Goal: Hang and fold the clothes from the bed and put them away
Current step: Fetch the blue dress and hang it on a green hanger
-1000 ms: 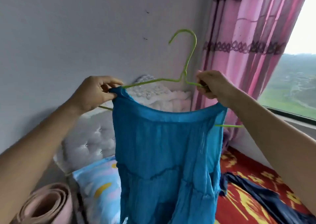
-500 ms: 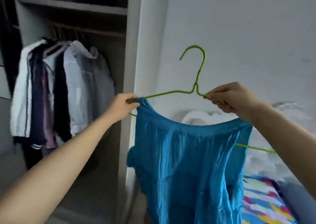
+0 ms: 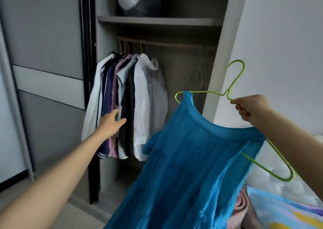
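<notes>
In the head view we hold the blue garment point(image 3: 192, 167) up in front of the open wardrobe point(image 3: 216, 71), so it is off the bed but not yet put away. It hangs on the green hanger point(image 3: 206, 92), which sits tilted. One strap is looped over the hanger's left end, while the right end pokes out bare below the cloth, so we judge the fit lopsided. Our right hand point(image 3: 251, 109) is clenched on the hanger, pinching the wire just below the hook. Our left hand point(image 3: 111, 122) holds nothing. Its fingers are straight and stretched out to the hung clothes point(image 3: 139, 97), and they seem to touch them. We take this as the step of making room, with hooking the hanger onto the rail point(image 3: 174, 44) left to do. How many clothes remain on the bed we cannot tell, as only a corner of patterned bedding point(image 3: 279, 209) shows at lower right. Inside the wardrobe, the rail carries a tight bunch of shirts and darker pieces at its left. A few bare hangers point(image 3: 199, 75) hang at its right, and the stretch between is free. Above the rail, the shelf point(image 3: 157, 20) holds a soft grey and white bundle point(image 3: 138, 0). The sliding door point(image 3: 49, 71) stands to the left of the opening.
</notes>
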